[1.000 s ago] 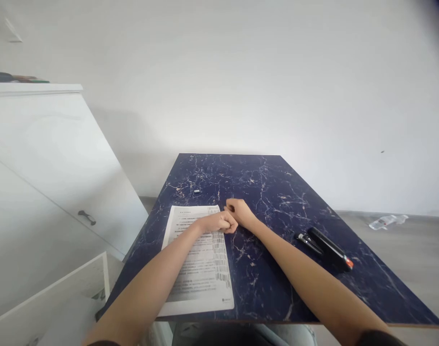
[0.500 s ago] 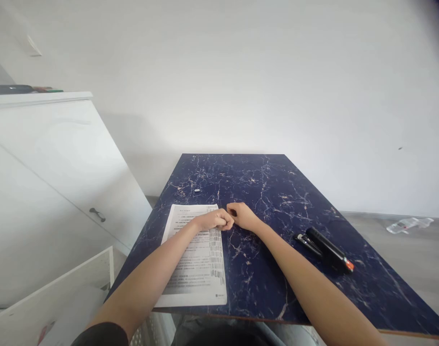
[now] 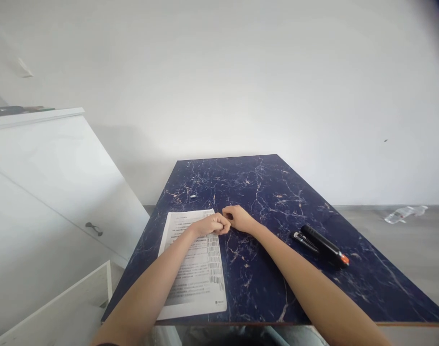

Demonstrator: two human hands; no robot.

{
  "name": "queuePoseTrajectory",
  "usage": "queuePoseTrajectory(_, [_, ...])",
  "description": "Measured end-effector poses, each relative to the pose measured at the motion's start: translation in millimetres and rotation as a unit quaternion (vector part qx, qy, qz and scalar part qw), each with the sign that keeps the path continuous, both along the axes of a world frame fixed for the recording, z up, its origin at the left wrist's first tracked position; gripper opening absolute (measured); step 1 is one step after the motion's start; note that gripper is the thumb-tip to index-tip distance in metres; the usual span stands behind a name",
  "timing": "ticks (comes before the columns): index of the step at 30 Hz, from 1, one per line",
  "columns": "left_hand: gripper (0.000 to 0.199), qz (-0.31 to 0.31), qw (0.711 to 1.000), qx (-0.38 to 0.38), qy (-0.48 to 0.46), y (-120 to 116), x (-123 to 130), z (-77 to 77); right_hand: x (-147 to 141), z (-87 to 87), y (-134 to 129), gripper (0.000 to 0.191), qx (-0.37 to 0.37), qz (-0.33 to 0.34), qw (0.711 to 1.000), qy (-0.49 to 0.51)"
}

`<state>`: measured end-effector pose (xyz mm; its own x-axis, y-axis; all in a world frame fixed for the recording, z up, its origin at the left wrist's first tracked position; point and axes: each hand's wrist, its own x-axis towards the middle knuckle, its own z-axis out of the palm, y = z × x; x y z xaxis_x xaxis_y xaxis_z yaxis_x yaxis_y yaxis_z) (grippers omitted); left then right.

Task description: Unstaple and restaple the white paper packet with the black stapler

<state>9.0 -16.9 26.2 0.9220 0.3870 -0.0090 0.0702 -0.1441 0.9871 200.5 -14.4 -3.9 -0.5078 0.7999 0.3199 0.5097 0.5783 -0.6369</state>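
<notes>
My left hand (image 3: 212, 224) is a closed fist resting over the upper right part of a printed sheet (image 3: 190, 274). Its knuckles are beside my right hand (image 3: 238, 217), whose fingers are curled inward on the blue marbled table (image 3: 255, 269). Nothing shows in my left fist. Whether the curled right fingers hold anything is hidden. The printed sheet lies near the table's front edge, partly covered by my left forearm.
A black case with an orange end (image 3: 325, 246) lies right of my right forearm, with pens (image 3: 306, 241) beside it. A small white piece (image 3: 193, 196) sits beyond the sheet. At left stands a white cabinet (image 3: 53, 178); a clear plastic bottle (image 3: 399, 215) lies on the floor at right.
The camera view has tilted and shifted slightly, so the cabinet sits lower and the table looks rotated. Both hands keep the same closed pose beside each other.
</notes>
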Motion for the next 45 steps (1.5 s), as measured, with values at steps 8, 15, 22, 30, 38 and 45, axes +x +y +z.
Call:
queuePoseTrajectory(8, [0.008,0.002,0.999,0.031,0.019,-2,2,0.6,1,1.5,-2,0.022,0.000,0.000,1.000,-0.006])
queuePoseTrajectory(15, [0.007,0.007,0.999,0.043,0.031,-6,2,3.4,2,1.9,-3,0.020,0.011,0.002,1.000,-0.015])
queuePoseTrajectory(22, [0.007,0.010,0.998,0.050,0.031,-6,3,6.3,2,3.3,-4,0.020,0.009,0.005,1.000,-0.011])
queuePoseTrajectory(30, [0.007,0.028,0.999,0.011,0.012,-7,4,0.6,1,-0.8,-2,0.010,0.025,0.010,1.000,-0.005])
queuePoseTrajectory(38, [0.010,0.214,0.968,0.040,-0.123,-6,-14,26.9,-23,-0.9,-14,0.025,0.055,-0.041,0.997,-0.044])
queuePoseTrajectory(45, [0.014,0.327,0.918,-0.010,-0.224,2,-31,38.2,-35,3.4,-20,0.058,-0.058,-0.011,0.995,0.078])
